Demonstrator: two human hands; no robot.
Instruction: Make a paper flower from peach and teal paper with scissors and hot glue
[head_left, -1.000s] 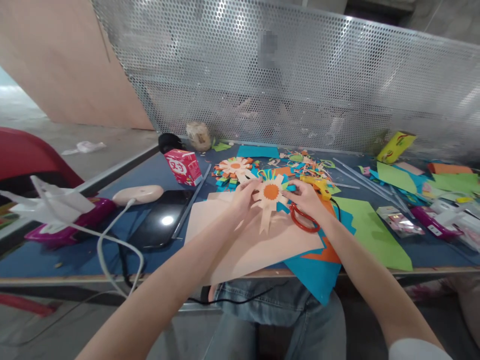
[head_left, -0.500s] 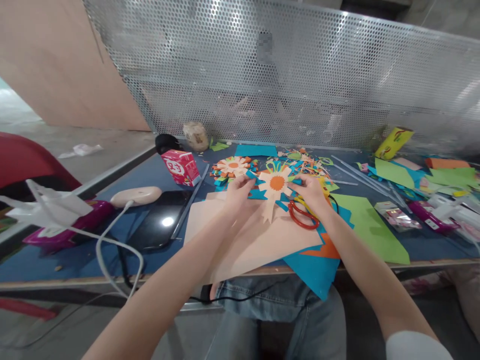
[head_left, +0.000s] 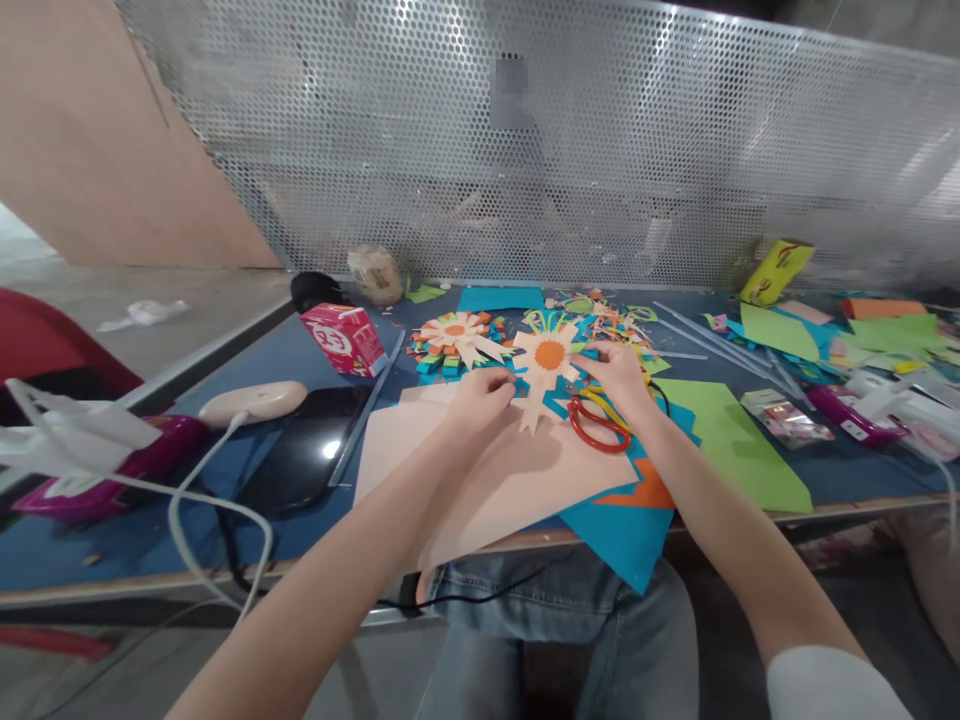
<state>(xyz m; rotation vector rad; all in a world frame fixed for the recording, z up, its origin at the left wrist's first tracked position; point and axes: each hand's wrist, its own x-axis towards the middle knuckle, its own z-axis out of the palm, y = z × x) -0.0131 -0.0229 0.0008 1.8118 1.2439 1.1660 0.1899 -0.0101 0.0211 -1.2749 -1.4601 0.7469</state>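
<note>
A peach paper flower [head_left: 534, 385] with an orange scalloped centre, blue strips behind and a notched tail hangs over the peach sheet. My right hand [head_left: 619, 376] pinches the flower's right edge. At its lower left, my left hand [head_left: 484, 393] has curled fingers pressed together on a blue strip of the flower; the fingertips are partly hidden. Below my right hand lie scissors with red handles [head_left: 600, 427], beside a yellow-handled tool [head_left: 609, 405]. A second paper flower [head_left: 454, 330] lies behind my left hand.
The peach sheet [head_left: 480, 480] covers blue and orange sheets, with a green sheet [head_left: 750, 450] to the right. A black phone [head_left: 304, 450], a white cable [head_left: 180, 520] and a pink carton [head_left: 343, 340] stand left. Paper scraps [head_left: 600, 315] lie before the perforated metal panel [head_left: 600, 150].
My left hand has dropped from the flower's upper left to its lower left, its fingers curling more. My right hand keeps its hold. The view has shifted slightly.
</note>
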